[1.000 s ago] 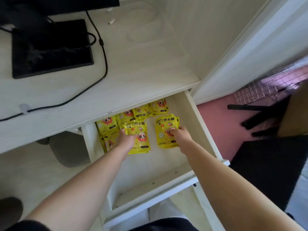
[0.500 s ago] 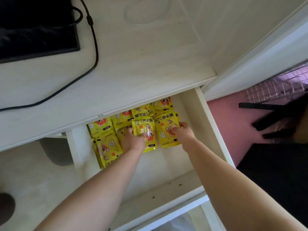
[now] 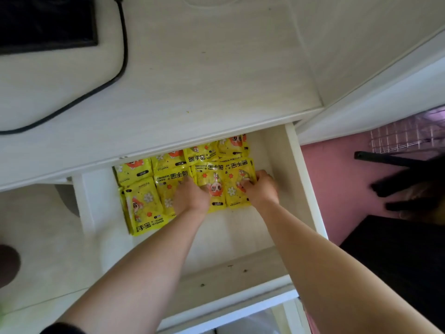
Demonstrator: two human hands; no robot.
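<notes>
An open white drawer (image 3: 306, 189) under the desk holds several yellow hand-warmer packets laid flat in rows. My left hand (image 3: 191, 196) lies on the front row with its fingers curled at the left edge of the middle packet (image 3: 214, 186). Curled fingers of my right hand (image 3: 262, 189) grip the right edge of the rightmost packet (image 3: 233, 189). Another packet (image 3: 144, 208) lies nearer me at the drawer's left side. A back row of packets (image 3: 201, 155) is partly hidden under the desk edge.
The white desk top (image 3: 204, 80) overhangs the drawer's back, with a black cable (image 3: 121, 66) and a black flat device (image 3: 48, 20) at its far left. Right of the drawer are pink floor (image 3: 337, 179), black chair legs (image 3: 407, 182) and a wire rack (image 3: 409, 137).
The view has moved closer over the drawer. Both hands have slid their packets toward the back and together, so the two packets now lie side by side against the back row.
</notes>
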